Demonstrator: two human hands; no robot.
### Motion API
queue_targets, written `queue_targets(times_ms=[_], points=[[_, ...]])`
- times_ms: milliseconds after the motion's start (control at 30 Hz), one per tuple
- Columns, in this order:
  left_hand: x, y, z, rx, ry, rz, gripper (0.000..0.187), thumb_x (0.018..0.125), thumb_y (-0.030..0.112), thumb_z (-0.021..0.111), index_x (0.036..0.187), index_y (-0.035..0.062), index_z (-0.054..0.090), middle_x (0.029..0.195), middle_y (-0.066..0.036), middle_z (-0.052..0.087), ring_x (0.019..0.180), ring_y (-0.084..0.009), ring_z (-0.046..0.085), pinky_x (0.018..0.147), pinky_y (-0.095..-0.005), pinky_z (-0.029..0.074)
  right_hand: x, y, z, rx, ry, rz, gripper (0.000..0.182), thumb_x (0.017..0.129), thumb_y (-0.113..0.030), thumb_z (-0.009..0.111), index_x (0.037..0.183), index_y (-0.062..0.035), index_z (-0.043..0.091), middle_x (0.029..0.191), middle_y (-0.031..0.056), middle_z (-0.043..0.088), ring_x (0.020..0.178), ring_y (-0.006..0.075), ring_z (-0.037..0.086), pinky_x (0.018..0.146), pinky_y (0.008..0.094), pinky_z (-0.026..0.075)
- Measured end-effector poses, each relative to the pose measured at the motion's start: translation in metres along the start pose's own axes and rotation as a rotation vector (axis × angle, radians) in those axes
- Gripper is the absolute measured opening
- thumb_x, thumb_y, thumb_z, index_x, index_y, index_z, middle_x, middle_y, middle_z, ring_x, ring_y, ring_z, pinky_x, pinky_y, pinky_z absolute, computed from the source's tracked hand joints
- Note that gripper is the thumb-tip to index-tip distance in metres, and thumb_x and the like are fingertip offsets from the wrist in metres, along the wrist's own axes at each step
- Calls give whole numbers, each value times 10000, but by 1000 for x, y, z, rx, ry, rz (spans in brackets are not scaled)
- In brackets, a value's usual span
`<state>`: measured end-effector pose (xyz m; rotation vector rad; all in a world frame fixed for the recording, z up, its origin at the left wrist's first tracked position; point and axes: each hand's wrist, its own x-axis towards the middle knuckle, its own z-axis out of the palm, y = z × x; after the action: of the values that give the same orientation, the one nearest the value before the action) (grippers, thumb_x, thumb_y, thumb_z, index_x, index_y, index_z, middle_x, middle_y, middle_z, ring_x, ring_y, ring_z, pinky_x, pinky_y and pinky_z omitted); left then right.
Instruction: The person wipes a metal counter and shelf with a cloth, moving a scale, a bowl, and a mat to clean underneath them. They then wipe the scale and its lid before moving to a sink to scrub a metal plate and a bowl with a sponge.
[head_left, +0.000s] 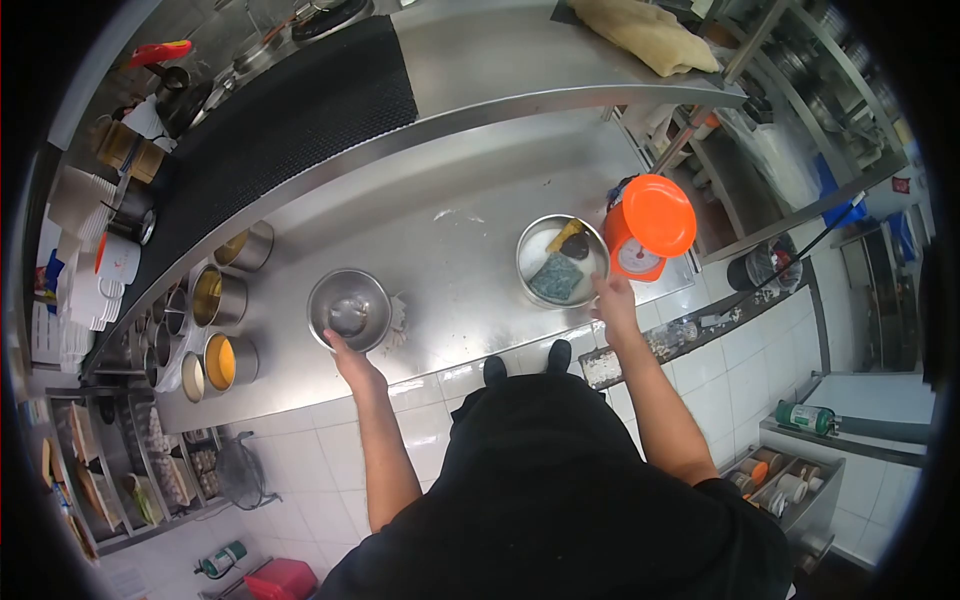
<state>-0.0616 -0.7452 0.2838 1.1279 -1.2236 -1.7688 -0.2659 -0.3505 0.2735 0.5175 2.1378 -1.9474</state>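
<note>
Along the near edge of the tabletop, the left hand grips the rim of an empty steel bowl, while the right hand clasps the rim of a pan holding a sponge, just beside an orange scale.

Orange scale (beside counter edge), sauce tins

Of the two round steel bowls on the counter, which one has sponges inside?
The right bowl, beside the orange scale and touched by the right hand, holds a green sponge and a yellow one. The left bowl, at the left hand, holds none.
</note>
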Motion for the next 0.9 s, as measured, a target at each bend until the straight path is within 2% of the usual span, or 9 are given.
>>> queue_targets(times_ms=[133, 233, 333, 433, 533, 633, 733, 833, 900], points=[[-1, 3, -3, -50, -19, -26, 839, 1060, 606, 421, 1591, -24, 262, 1627, -191, 340, 1514, -291, 320, 1255, -417, 192, -20, -24, -6, -567, 188, -481, 207, 946, -198, 684, 1003, -43, 558, 751, 77, 593, 639, 228, 600, 602, 400, 489], [-2, 3, -3, -62, -34, -33, 842, 1058, 605, 430, 1590, -25, 263, 1624, -193, 342, 1505, -291, 335, 1250, -423, 210, -22, -52, 10, -663, 78, -653, 248, 932, -202, 699, 1076, -37, 584, 760, 127, 619, 687, 307, 638, 641, 450, 505], [-4, 6, 3, -54, -38, -45, 839, 1059, 604, 429, 1585, -29, 270, 1618, -196, 348, 1493, -291, 356, 1245, -425, 231, -1, -68, 31, -843, 27, -569, 323, 923, -232, 714, 1161, -43, 604, 856, 163, 697, 821, 352, 700, 700, 471, 536], [-10, 10, 10, -55, -56, -50, 819, 1064, 587, 434, 1581, -28, 279, 1613, -194, 356, 1484, -291, 369, 1242, -428, 239, 23, -66, 50, -1050, 67, -562, 351, 917, -246, 718, 1186, -43, 619, 927, 184, 729, 915, 370, 722, 756, 486, 559], [-11, 7, 12, -87, -91, -43, 792, 1071, 567, 436, 1577, -24, 286, 1601, -190, 372, 1471, -288, 390, 1232, -425, 268, 36, -68, 57, -1066, 54, -480, 267, 918, -234, 708, 1115, -60, 663, 964, 181, 744, 941, 379, 728, 787, 488, 567], [-21, 12, 17, -97, -101, -89, 781, 1074, 556, 441, 1577, -21, 284, 1591, -185, 386, 1457, -285, 412, 1215, -422, 306, 36, -74, 55, -966, 76, -570, 169, 909, -211, 717, 1010, -79, 690, 885, 155, 738, 837, 382, 722, 743, 473, 561], [-25, 10, 22, -88, -139, -108, 774, 1074, 555, 442, 1573, -17, 289, 1581, -185, 398, 1440, -282, 433, 1198, -420, 336, 13, -94, 42, -792, 73, -598, 127, 894, -181, 734, 958, -81, 685, 875, 130, 713, 758, 357, 689, 696, 437, 549], [-27, 16, 35, -47, -166, -159, 777, 1073, 554, 446, 1565, -28, 293, 1579, -191, 396, 1438, -282, 434, 1195, -426, 340, 6, -98, 27, -696, 128, -780, 125, 904, -137, 728, 939, -42, 654, 868, 114, 672, 707, 288, 657, 655, 402, 528], [-28, 16, 45, -47, -191, -148, 784, 1072, 555, 449, 1557, -43, 296, 1574, -197, 399, 1435, -284, 436, 1192, -429, 343, 12, -91, 21, -500, 103, -756, 130, 938, -126, 702, 966, -24, 626, 894, 104, 660, 733, 234, 660, 647, 374, 542]])
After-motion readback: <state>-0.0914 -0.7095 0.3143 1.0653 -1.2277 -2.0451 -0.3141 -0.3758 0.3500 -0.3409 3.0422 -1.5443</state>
